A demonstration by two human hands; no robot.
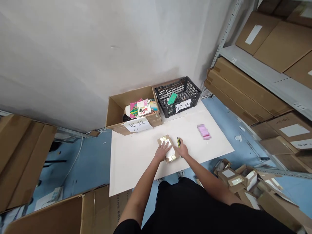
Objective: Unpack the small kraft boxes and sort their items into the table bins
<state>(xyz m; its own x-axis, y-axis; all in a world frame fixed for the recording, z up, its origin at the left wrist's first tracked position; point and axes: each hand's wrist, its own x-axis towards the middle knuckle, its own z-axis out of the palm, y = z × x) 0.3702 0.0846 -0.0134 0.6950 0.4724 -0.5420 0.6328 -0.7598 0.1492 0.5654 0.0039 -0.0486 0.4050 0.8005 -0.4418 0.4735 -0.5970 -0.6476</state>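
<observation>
A small cardboard box (pixel 167 140) with a white label and shiny tape lies on the white table (pixel 129 162). My left hand (pixel 162 151) rests flat on the top of the box, its fingers spread across the label. Closed around a black-and-yellow utility knife (pixel 178 142), my right hand (pixel 182 149) is at the right edge of the box. Whether the blade is out is too small to tell.
An open carton (pixel 117 125) of booklets and a black plastic crate (pixel 168 112) with a green packet stand at the table's back. A pixelated pink item (pixel 203 131) lies on the right. Shelves with cartons (pixel 243 94) rise at right; opened boxes (pixel 231 177) crowd the floor.
</observation>
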